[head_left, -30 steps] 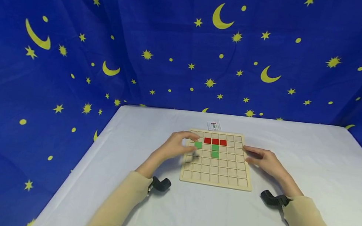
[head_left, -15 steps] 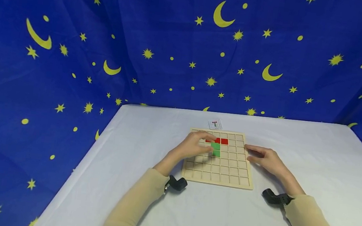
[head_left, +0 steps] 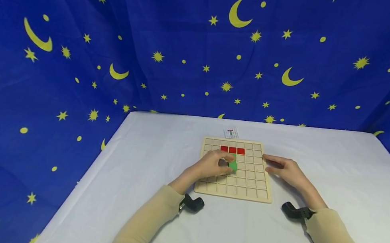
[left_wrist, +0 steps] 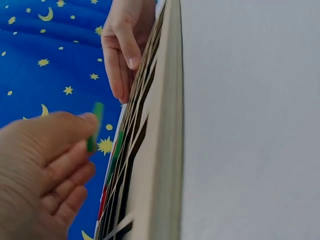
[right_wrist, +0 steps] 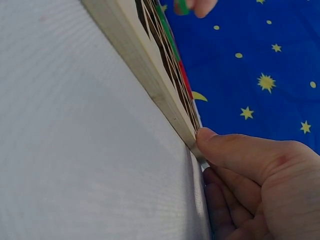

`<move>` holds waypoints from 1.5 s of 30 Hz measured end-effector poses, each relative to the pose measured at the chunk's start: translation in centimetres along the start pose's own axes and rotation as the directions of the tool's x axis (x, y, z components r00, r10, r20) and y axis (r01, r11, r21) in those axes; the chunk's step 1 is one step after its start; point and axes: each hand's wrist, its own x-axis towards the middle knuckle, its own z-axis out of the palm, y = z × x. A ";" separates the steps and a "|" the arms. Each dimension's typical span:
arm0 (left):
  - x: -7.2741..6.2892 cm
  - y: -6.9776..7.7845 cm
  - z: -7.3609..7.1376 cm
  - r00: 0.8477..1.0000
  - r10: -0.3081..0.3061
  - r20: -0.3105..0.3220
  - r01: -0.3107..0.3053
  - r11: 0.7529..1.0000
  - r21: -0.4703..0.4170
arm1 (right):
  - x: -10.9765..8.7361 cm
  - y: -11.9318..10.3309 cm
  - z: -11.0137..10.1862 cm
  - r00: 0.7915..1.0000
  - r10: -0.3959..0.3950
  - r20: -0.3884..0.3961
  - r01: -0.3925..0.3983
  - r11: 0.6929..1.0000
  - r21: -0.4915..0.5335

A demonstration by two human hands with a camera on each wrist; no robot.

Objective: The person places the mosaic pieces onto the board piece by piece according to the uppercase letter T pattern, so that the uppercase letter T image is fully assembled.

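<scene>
A green square tile (head_left: 233,165) is pinched between thumb and index finger of my left hand (head_left: 213,163), over the middle of a wooden grid board (head_left: 250,192). In the left wrist view this tile (left_wrist: 99,117) stands raised above the board, its edge toward the camera. Three red tiles (head_left: 232,150) lie side by side in a row near the board's far side. Below the middle one, a green tile (head_left: 233,156) shows, partly covered by my left fingers. My right hand (head_left: 287,173) touches the board's right edge, its thumb (right_wrist: 220,141) against the wooden rim and its fingers extended.
Just beyond the board lies a small printed card (head_left: 231,132) with a T-shaped pattern in red and green on a grid. A white cloth (head_left: 239,239) covers the table. Blue fabric (head_left: 190,36) with moons and stars hangs behind and at both sides.
My left hand has carried the green tile rightward from the board's left part, then slightly nearer to me, below the row of red tiles. The right hand stays at the board's edge.
</scene>
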 end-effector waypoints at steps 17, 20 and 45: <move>-0.7 -0.1 0.9 0.996 0.086 0.005 -0.085 0.979 0.186 | -0.4 -0.4 0.0 1.000 0.017 0.007 -0.017 1.000 0.005; -0.8 -0.2 1.0 0.996 0.094 0.006 -0.094 0.977 0.191 | -0.4 -0.5 0.1 1.000 0.019 0.009 -0.019 1.000 0.005; -0.9 -0.2 1.1 0.993 0.118 0.007 -0.118 0.978 0.171 | -0.3 0.0 0.2 1.000 -0.001 0.011 0.001 1.000 0.020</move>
